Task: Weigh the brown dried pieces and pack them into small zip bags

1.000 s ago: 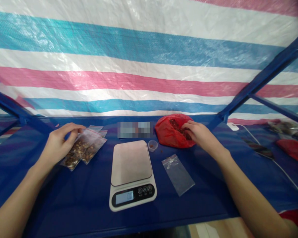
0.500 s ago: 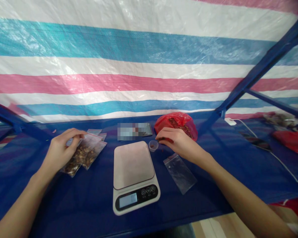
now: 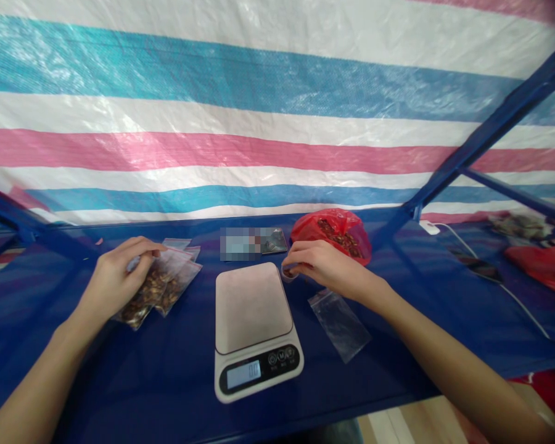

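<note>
My left hand (image 3: 124, 265) is closed at the upper edge of some clear zip bags (image 3: 178, 277) filled with brown dried pieces, thumb against fingers. My right hand (image 3: 317, 262) has its fingers pinched together over a small clear plastic cup (image 3: 285, 275), covering most of it. What sits between those fingertips is hidden. Behind this hand lies an open red plastic bag (image 3: 305, 223) holding reddish-brown dried pieces (image 3: 340, 235). Between my hands stands a white kitchen scale (image 3: 254, 308), its plate bare and its display reading 0.0. An empty zip bag (image 3: 340, 327) lies flat right of the scale.
A phone (image 3: 274, 240), partly blurred out, lies behind the scale on the blue tabletop (image 3: 166, 382). Blue metal bars (image 3: 481, 142) slant up at the right, and a striped plastic sheet (image 3: 259, 111) hangs behind. A white cable (image 3: 522, 302) and another red bag (image 3: 543, 265) are farther right.
My right hand has moved left and slightly down, from beside the small cup to over it. My left hand stays at the filled zip bags. The view has shifted slightly.
</note>
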Demonstrator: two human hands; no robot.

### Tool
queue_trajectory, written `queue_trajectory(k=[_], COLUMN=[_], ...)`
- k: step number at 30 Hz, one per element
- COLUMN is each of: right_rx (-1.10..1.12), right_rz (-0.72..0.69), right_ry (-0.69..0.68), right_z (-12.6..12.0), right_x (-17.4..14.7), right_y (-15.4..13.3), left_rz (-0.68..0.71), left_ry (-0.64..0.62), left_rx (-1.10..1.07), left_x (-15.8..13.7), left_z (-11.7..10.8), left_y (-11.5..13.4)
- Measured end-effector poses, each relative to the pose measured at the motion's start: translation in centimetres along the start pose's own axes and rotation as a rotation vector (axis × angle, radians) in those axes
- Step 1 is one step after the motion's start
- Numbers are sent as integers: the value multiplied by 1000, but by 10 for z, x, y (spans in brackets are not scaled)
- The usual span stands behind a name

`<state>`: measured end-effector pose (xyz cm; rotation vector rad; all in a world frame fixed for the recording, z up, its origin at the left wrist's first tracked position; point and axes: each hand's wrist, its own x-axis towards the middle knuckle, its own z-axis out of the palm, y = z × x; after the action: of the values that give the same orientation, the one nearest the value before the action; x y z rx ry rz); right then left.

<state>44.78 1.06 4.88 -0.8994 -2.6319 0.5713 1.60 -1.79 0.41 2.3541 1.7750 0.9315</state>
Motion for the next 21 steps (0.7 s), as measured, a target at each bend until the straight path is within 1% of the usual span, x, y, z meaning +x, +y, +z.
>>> queue_trajectory(k=[5,8,10,11,13,14,15,17,18,19,21], right_rx=[58,87,70,44,-31,-74,-94,-40,28,79,145], right_rz=[-45,-43,22,77,225,298,373,498,528,536,536], right_ry=[64,200,324,382,446,423,336,122,38,-14,-49], right_z=[4,-2,-14,-22,-40,-49,-56,-65,-67,-66,-61], right_x=[5,4,-2,-6,-21,-30,-40,-60,-69,-77,-87], right_y=[2,4,13,21,43,57,70,96,106,114,124], left_rz=[-13,-22,-27,-25,-13,-5,2,9,8,5,2], left_ry=[-6,-3,2,4,9,11,14,19,20,22,30], left_rx=[-27,-52,-53,-47,-29,-20,-13,-5,-2,0,-1], left_x=[0,-1,-1,-1,-1,-1,0,0,0,0,0], left_z=[-1,-2,-1,-1,1,1,2,3,3,4,4], left_y=[6,9,9,8,5,3,1,-1,-1,-1,0])
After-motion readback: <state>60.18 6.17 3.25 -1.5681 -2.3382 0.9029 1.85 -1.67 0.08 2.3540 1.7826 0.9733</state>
